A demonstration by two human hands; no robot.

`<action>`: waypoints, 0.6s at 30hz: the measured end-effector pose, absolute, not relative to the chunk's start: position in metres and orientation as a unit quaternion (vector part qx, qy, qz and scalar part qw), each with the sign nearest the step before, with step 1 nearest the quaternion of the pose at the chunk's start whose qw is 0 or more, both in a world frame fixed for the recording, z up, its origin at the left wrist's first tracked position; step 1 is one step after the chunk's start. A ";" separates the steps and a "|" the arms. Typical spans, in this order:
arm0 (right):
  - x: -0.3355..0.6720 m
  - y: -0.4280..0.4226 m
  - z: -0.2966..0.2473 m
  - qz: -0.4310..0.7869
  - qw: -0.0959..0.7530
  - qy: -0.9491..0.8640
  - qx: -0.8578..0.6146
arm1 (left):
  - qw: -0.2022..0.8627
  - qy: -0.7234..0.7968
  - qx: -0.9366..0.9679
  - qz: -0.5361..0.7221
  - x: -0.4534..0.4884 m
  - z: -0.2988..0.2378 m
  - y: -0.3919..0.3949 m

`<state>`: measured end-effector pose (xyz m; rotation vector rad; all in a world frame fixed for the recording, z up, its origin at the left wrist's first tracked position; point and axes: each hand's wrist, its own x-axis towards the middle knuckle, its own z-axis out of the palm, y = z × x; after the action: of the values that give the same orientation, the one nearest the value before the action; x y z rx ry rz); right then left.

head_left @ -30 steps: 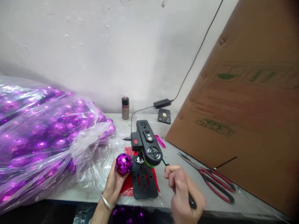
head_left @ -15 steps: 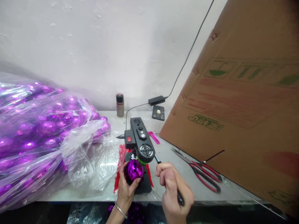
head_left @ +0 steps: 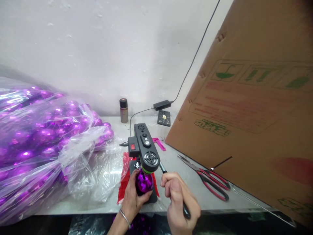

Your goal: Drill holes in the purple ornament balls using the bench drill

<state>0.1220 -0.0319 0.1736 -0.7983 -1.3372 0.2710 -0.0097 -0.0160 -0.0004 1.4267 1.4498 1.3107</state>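
Note:
A shiny purple bauble (head_left: 145,182) is held in my left hand (head_left: 132,195), thumb and fingers curved round it, just below the front end of a black bench-top machine (head_left: 148,148). The machine has a round slotted cover on top and a red switch on its side box. My right hand (head_left: 182,199) is closed round the black grip of a lever handle (head_left: 186,210), whose metal rod runs up to the machine's right side. Red sheet material (head_left: 124,182) lies under the machine's dark base. The part of the machine behind the bauble is hidden.
A clear plastic bag (head_left: 46,137) full of purple baubles fills the left. Red-and-black scissors (head_left: 212,184) lie on the right beside a big cardboard box (head_left: 244,114). Behind stand a bottle (head_left: 124,111), a power adapter (head_left: 162,105) and a dark flat card-like object (head_left: 164,118).
My left hand has shifted the bauble slightly to the right, closer under the machine's front end. My right hand keeps its grip on the lever handle. The view has moved slightly.

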 end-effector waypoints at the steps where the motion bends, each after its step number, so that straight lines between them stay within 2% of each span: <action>1: 0.122 -0.032 0.174 0.123 0.703 -0.601 -0.359 | 0.362 0.559 0.557 0.497 -0.010 0.001 -0.017; 9: 0.123 -0.034 0.168 0.124 0.700 -0.601 -0.366 | 0.362 0.570 0.551 0.490 -0.011 0.000 -0.018; 18: 0.115 -0.027 0.154 0.081 0.744 -0.563 -0.349 | 0.342 0.575 0.563 0.484 -0.010 -0.003 -0.017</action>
<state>0.1148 -0.0270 0.1543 -0.7648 -1.2341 0.1778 -0.0105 -0.0174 -0.0029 1.4645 1.4955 1.2594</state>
